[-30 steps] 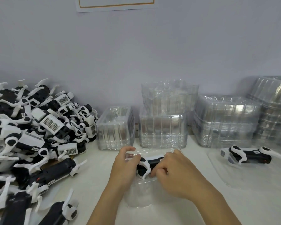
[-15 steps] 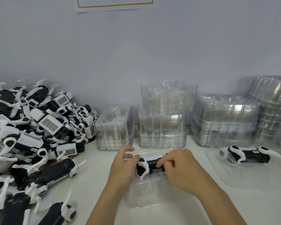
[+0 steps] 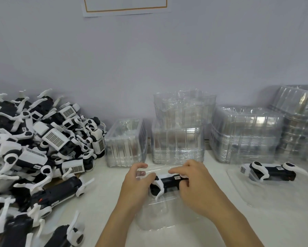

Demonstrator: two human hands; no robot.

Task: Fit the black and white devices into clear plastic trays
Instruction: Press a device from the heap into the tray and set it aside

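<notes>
On the white table [image 3: 103, 207], the left hand [image 3: 135, 182] and right hand [image 3: 194, 182] both pinch one black and white device [image 3: 164, 183], pushing it into a clear plastic tray [image 3: 155, 220]. It looks partly seated. Next it probably needs a gentle, even press down.

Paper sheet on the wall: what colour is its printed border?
Orange, on the paper sheet, seen in the head view.

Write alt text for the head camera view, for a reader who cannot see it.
Two hands, left hand and right hand, press a black and white device into a clear plastic tray on a white table. A pile of devices lies left, empty tray stacks behind, a filled tray right.
</notes>
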